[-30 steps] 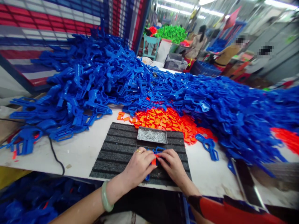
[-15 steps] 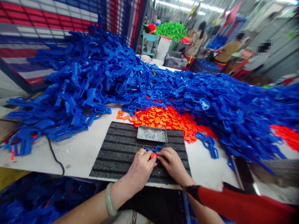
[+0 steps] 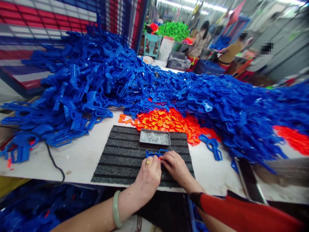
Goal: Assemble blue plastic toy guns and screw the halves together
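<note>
My left hand point(image 3: 149, 174), with a ring and a pale green bangle, is closed at the near side of a blue plastic toy gun half point(image 3: 151, 153) lying on the ribbed dark mat point(image 3: 113, 161). My right hand point(image 3: 176, 166) has its fingers closed on the right end of the same toy gun half. Between the fingertips shows a sliver of an orange plastic piece point(image 3: 159, 158), mostly covered by the fingers. Just beyond the hands, a shallow tray point(image 3: 154, 137) of small silvery bits stands on the mat.
Behind the tray spreads a pile of orange pieces point(image 3: 166, 120). Large heaps of blue toy gun halves point(image 3: 116, 74) rise behind it and to the right. One loose blue half point(image 3: 212, 146) lies right of the mat. A black cable point(image 3: 51, 158) crosses the table's left. Several people sit farther back.
My left hand has rolled over and its fingers now point more forward, covering most of the orange piece. More of the blue half shows. The whole view has shifted slightly.
</note>
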A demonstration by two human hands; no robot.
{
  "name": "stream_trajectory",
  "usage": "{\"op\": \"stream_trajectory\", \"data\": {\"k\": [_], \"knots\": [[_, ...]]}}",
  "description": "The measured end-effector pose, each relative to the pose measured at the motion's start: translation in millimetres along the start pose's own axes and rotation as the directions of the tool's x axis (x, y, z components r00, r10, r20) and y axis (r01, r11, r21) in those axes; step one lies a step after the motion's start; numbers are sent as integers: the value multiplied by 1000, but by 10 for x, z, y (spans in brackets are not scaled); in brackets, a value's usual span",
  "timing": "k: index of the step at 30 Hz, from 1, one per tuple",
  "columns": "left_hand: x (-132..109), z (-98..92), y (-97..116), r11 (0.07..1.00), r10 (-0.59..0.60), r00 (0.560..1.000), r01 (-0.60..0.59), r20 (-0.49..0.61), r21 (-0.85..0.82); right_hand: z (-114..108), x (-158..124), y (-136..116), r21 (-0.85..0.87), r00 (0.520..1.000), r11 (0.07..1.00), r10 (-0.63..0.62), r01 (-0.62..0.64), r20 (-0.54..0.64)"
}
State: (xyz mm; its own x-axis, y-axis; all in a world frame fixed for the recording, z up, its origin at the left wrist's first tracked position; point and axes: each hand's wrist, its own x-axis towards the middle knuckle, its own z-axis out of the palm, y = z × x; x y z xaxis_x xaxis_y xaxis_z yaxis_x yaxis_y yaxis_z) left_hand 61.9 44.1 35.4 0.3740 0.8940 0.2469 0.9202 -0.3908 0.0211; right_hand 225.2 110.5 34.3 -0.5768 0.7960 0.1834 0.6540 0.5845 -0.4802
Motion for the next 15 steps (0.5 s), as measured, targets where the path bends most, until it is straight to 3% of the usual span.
{"op": "stream_trajectory", "data": {"k": [3,10,15], "knots": [[18,21,-49,994,-19,999,16,-26,-105,22,4,13,-3,1000,1000,-9,9,0],[51,-39,-266,987,30,999,-36,-44,-155,54,-39,15,-8,998,999,-36,35,-52],[-50,-77,-275,988,-70,994,59,-79,-140,120,-70,-31,1,992,1000,-13,14,-122]]}}
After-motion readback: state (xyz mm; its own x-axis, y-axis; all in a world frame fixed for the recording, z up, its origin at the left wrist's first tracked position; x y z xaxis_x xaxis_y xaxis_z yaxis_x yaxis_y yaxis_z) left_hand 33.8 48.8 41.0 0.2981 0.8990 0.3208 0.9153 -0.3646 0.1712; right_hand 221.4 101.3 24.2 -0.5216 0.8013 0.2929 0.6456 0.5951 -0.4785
